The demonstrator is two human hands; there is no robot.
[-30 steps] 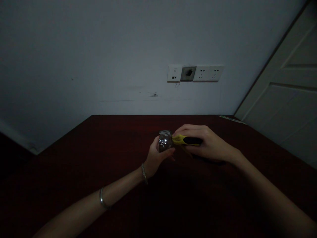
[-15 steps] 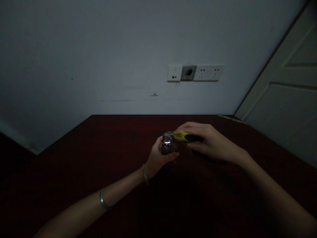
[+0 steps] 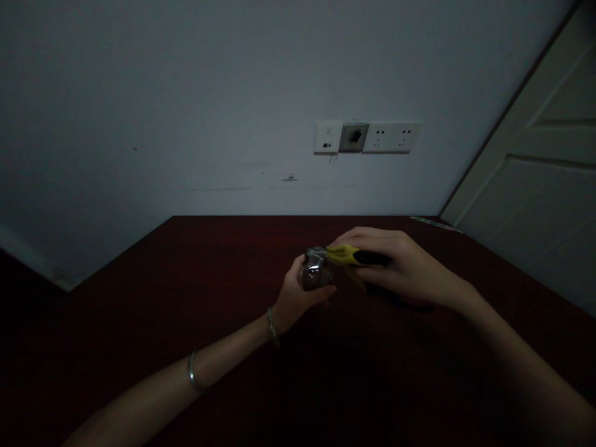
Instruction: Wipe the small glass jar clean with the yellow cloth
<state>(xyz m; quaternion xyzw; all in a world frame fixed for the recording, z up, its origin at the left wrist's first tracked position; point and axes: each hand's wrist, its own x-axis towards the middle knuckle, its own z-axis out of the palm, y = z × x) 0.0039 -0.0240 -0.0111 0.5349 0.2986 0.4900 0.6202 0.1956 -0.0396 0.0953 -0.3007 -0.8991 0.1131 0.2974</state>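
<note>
My left hand (image 3: 298,295) is wrapped around a small, glossy, see-through jar-like object (image 3: 316,270), thumb across its near side. Light glints off its side; its lower part looks brownish. My right hand (image 3: 391,257) pinches a yellow-and-black item (image 3: 343,254) from above and from the right. Its yellow end touches or almost touches the upper right of the jar-like object; I cannot tell which. Dim light and the fingers hide what kind of item it is. Another yellowish bit shows below my right fingers.
Both hands are over a dark red table (image 3: 223,248). Behind it rises a pale wall (image 3: 209,93) with a row of sockets and switches (image 3: 367,138). To the right stands a panelled door (image 3: 549,167). A thin strip (image 3: 435,224) lies by the table's far right edge.
My right hand and the yellow-and-black item have shifted slightly to the right. My left hand still holds the jar-like object in nearly the same place.
</note>
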